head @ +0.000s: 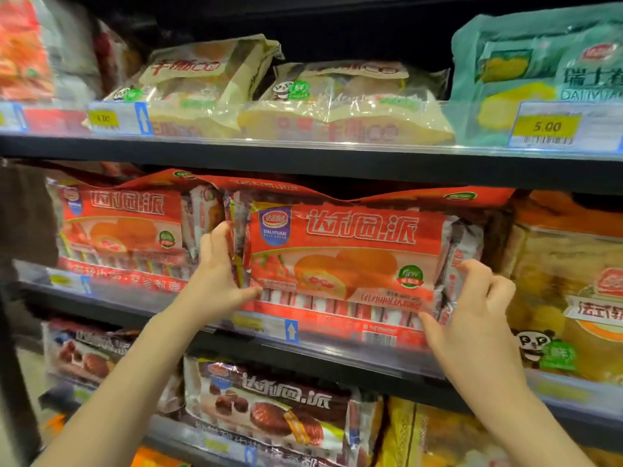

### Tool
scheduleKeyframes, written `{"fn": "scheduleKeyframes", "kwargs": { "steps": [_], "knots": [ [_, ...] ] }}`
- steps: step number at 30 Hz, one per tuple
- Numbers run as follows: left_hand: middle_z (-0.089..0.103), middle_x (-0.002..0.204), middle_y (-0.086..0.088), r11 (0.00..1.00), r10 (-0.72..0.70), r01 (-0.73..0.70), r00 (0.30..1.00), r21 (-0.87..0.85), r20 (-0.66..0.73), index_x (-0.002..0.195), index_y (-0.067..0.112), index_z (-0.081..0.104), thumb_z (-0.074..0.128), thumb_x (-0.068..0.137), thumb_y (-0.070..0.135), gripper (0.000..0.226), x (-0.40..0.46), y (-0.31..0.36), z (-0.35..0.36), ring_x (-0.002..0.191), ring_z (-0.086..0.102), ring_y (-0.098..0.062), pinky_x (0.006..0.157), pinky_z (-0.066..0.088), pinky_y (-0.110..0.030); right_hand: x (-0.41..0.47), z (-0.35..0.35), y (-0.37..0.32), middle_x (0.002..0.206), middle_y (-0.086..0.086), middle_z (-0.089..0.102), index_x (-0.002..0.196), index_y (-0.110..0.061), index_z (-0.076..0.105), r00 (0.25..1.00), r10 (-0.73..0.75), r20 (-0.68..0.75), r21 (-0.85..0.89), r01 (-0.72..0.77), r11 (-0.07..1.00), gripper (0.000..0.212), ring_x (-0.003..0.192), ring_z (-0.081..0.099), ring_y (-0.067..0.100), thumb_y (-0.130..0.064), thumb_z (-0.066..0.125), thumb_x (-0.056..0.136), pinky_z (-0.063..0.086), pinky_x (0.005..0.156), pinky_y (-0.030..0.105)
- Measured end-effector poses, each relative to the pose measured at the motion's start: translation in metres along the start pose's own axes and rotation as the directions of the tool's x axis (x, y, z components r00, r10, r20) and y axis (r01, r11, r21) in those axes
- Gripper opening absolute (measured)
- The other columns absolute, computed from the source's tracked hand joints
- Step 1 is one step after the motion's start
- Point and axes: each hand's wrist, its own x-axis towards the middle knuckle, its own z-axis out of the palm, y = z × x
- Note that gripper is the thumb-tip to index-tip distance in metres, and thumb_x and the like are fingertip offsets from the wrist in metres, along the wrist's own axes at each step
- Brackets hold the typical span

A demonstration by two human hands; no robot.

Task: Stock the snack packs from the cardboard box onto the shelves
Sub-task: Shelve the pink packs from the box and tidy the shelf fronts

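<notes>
A red snack pack [347, 261] with white lettering and a pie picture stands upright at the front of the middle shelf [303, 348]. My left hand [219, 274] grips its left edge, thumb under the lower corner. My right hand [472, 308] pinches its right edge and lower right corner. A second red pack [121, 230] of the same kind stands to its left on that shelf. The cardboard box is out of view.
The top shelf [303, 156] holds beige bread packs [337, 102] and a teal pack [539, 69] behind price tags. An orange-yellow pack [573, 291] stands right of the red one. Brown chocolate packs [276, 409] fill the shelf below.
</notes>
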Motion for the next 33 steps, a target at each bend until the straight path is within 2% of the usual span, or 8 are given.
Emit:
{"fn": "scheduleKeyframes", "kwargs": {
  "steps": [5,9,13,17,22,27,29,33],
  "knots": [
    [0.014,0.145,-0.017,0.999,-0.016,0.012,0.998,0.052,0.062,0.143,0.009,0.001,0.077,0.074,0.020,0.104,0.011,0.004,-0.001,0.135,0.024,-0.030,0.108,0.027,-0.035,0.008,0.009,0.000,0.118,0.019,0.032,0.112,-0.017,0.025,1.000,0.000,-0.013,-0.068,-0.001,0.998,0.062,0.082,0.057,0.038,-0.013,0.074,0.075,0.036,0.056,0.029],
    [-0.008,0.154,-0.015,0.993,-0.086,0.074,0.986,0.088,0.145,0.143,0.003,-0.014,0.071,0.080,0.018,0.106,0.020,0.000,0.006,0.144,-0.005,-0.027,0.114,0.012,-0.035,0.011,0.017,0.000,0.108,0.025,0.037,0.103,-0.013,0.026,1.000,-0.009,-0.026,-0.084,0.007,0.996,0.063,0.072,0.058,0.043,-0.007,0.078,0.068,0.035,0.048,0.027],
    [-0.015,0.155,-0.012,0.990,-0.122,0.107,0.978,0.092,0.169,0.142,0.002,-0.020,0.066,0.084,0.017,0.105,0.020,-0.002,0.010,0.143,-0.013,-0.027,0.117,0.009,-0.037,0.011,0.020,0.000,0.109,0.026,0.037,0.103,-0.011,0.028,1.000,0.018,-0.016,-0.095,-0.019,0.995,0.062,0.072,0.057,0.042,-0.008,0.079,0.068,0.029,0.046,0.024],
    [-0.006,0.155,-0.013,0.994,-0.102,0.096,0.980,0.043,0.171,0.144,0.004,-0.012,0.066,0.083,0.017,0.100,0.015,0.000,0.005,0.144,-0.005,-0.028,0.115,0.014,-0.038,0.007,0.020,-0.003,0.113,0.020,0.033,0.108,-0.014,0.026,0.999,0.052,-0.012,-0.106,-0.053,0.993,0.060,0.079,0.058,0.039,-0.012,0.075,0.073,0.031,0.048,0.023],
    [0.001,0.153,-0.019,0.994,-0.108,0.103,0.982,0.041,0.155,0.145,0.006,-0.006,0.065,0.085,0.020,0.094,0.010,0.011,0.002,0.142,0.012,-0.030,0.111,0.023,-0.036,0.000,0.021,-0.004,0.119,0.022,0.032,0.116,-0.008,0.032,0.999,0.043,-0.001,-0.122,-0.043,0.992,0.058,0.084,0.058,0.042,-0.012,0.072,0.075,0.036,0.050,0.026],
    [0.020,0.143,-0.021,0.989,-0.082,0.081,0.997,0.126,0.009,0.135,0.004,0.025,0.063,0.085,0.018,0.064,0.005,0.026,0.000,0.119,0.044,-0.040,0.090,0.041,-0.040,-0.005,0.019,-0.006,0.131,0.020,0.027,0.125,-0.010,0.030,0.999,0.053,0.000,-0.127,-0.053,0.990,0.060,0.093,0.059,0.039,-0.017,0.069,0.079,0.043,0.058,0.030],
    [0.020,0.144,-0.020,0.985,-0.045,0.049,0.999,0.168,-0.029,0.125,0.005,0.034,0.062,0.085,0.020,0.052,0.002,0.036,-0.001,0.116,0.046,-0.041,0.083,0.043,-0.042,-0.008,0.016,-0.008,0.136,0.019,0.025,0.129,-0.013,0.028,0.998,0.069,0.004,-0.147,-0.067,0.987,0.062,0.102,0.057,0.037,-0.020,0.067,0.081,0.049,0.065,0.034],
    [0.021,0.146,-0.016,0.978,0.079,-0.079,0.997,0.194,0.010,0.131,0.010,0.034,0.059,0.087,0.027,0.054,-0.006,0.060,0.005,0.124,0.041,-0.036,0.084,0.045,-0.043,-0.012,0.009,-0.012,0.138,0.020,0.028,0.134,-0.010,0.031,0.998,0.061,0.012,-0.218,-0.057,0.974,0.064,0.112,0.053,0.038,-0.023,0.066,0.082,0.053,0.070,0.039]
  ]
}}
